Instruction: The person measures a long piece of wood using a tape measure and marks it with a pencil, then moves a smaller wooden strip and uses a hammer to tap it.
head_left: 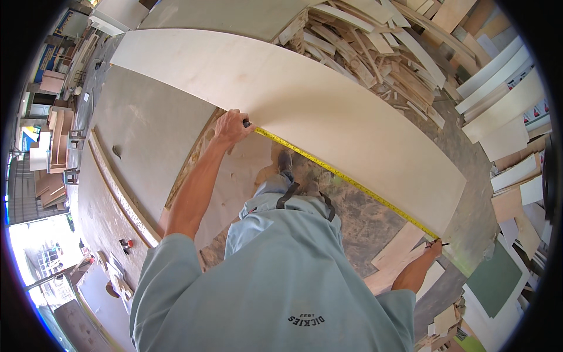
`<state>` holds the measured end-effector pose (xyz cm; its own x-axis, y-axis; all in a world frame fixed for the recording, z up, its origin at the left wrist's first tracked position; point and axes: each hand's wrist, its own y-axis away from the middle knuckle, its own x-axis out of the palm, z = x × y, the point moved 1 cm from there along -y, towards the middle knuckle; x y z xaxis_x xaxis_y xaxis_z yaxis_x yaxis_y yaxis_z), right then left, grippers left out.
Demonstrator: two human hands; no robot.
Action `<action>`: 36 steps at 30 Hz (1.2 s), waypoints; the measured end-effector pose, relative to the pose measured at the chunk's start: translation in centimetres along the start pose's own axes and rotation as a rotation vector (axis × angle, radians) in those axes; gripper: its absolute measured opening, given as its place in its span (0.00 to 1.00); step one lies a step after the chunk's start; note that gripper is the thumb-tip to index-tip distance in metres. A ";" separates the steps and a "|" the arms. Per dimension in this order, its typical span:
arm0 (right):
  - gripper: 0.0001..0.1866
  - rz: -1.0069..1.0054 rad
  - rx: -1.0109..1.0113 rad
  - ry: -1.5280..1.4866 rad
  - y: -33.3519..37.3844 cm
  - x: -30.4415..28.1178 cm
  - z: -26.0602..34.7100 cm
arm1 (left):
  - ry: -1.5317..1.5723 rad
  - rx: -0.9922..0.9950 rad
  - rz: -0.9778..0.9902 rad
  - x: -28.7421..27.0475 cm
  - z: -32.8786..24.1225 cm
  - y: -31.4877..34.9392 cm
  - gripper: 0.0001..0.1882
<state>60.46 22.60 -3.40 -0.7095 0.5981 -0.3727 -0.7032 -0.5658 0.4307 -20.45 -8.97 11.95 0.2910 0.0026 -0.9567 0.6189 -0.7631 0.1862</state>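
A long pale plywood board stretches across in front of me, from the upper left to the right. Along its near edge runs the pulled-out yellow blade of a tape measure. My left hand is closed around the dark case of the tape measure, at the middle of that edge. Near the board's right corner, my right hand is closed at the other end of the blade. A thin dark stick, perhaps a pencil, juts from its fingers. Those fingers are small and partly hidden.
Offcuts lie in a heap beyond the board. Upright panels lean at the right, with a green sheet below them. To the left are a large grey sheet and a long wooden strip. Pale planks lie near my right arm.
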 end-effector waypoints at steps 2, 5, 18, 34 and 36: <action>0.12 -0.014 -0.010 0.025 0.4 -0.2 0.3 | -0.002 -0.011 0.041 -0.5 -0.4 -0.5 0.21; 0.11 -0.009 -0.009 0.018 0.3 -0.6 0.5 | -0.006 -0.010 0.108 -1.9 -1.4 -1.1 0.22; 0.14 -0.055 -0.034 0.098 0.7 0.1 0.0 | -0.042 0.041 0.197 -1.1 -0.6 -4.6 0.26; 0.32 -0.521 -0.333 0.516 16.1 7.5 -1.8 | -0.003 0.057 0.279 -1.4 -0.5 -5.0 0.26; 0.31 -0.507 -0.320 0.502 16.4 7.7 -2.1 | 0.051 0.025 0.280 -1.4 -0.4 -4.6 0.25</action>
<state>43.37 16.71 -0.96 -0.1804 0.5422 -0.8207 -0.8721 -0.4740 -0.1215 -23.37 -5.19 12.49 0.4851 -0.1782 -0.8561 0.4913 -0.7544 0.4354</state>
